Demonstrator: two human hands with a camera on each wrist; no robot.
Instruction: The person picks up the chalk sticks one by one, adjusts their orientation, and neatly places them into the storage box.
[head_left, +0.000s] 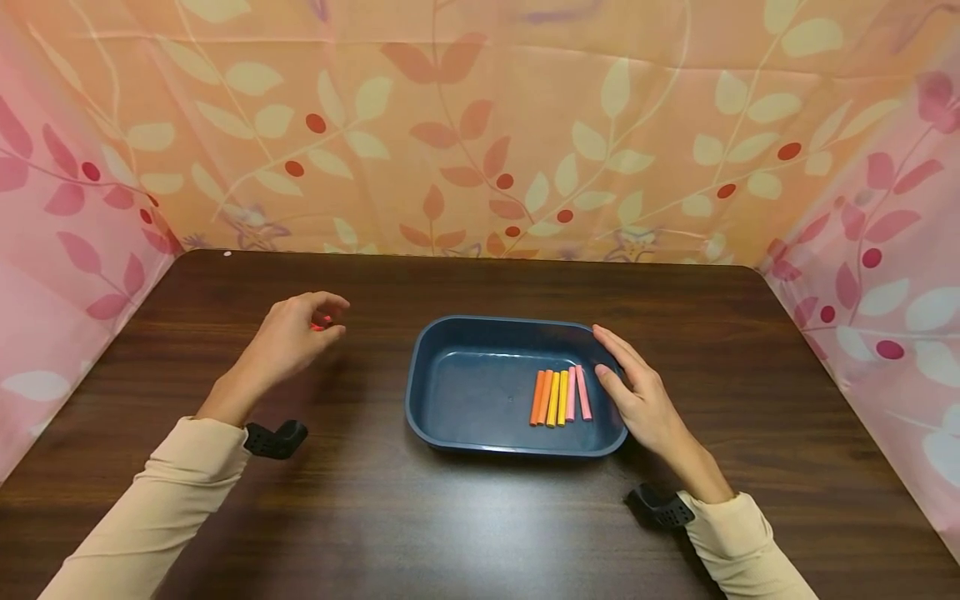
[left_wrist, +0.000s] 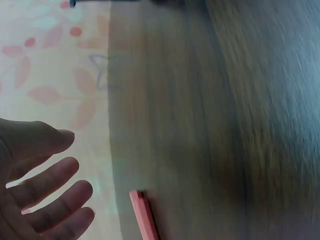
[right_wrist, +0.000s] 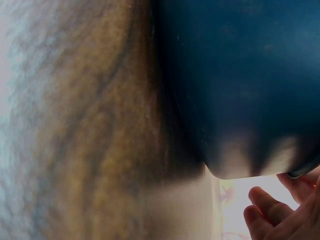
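Note:
My left hand (head_left: pixel 300 329) hovers over the left part of the table, its fingers loosely bent with a gap between thumb and fingertips. A red crayon-like stick (head_left: pixel 322 322) shows through that gap. In the left wrist view this faceted stick (left_wrist: pixel 144 215) lies on the table, apart from the fingers (left_wrist: pixel 62 202). On the right, my right hand (head_left: pixel 645 404) holds the rim of a dark blue tray (head_left: pixel 480 452), thumb over the edge and fingers along the outside. Inside the tray's right half lie two orange sticks (head_left: pixel 537 398), two yellow sticks (head_left: pixel 557 400) and two pink sticks (head_left: pixel 577 396), side by side.
The tray stands mid-table on a dark wood tabletop (head_left: pixel 360 517). Flowered cloth (head_left: pixel 480 125) hangs behind the table and on both sides. A small white spot (head_left: pixel 227 253) marks the far left edge. Black wrist mounts (head_left: pixel 276 439) are on both forearms.

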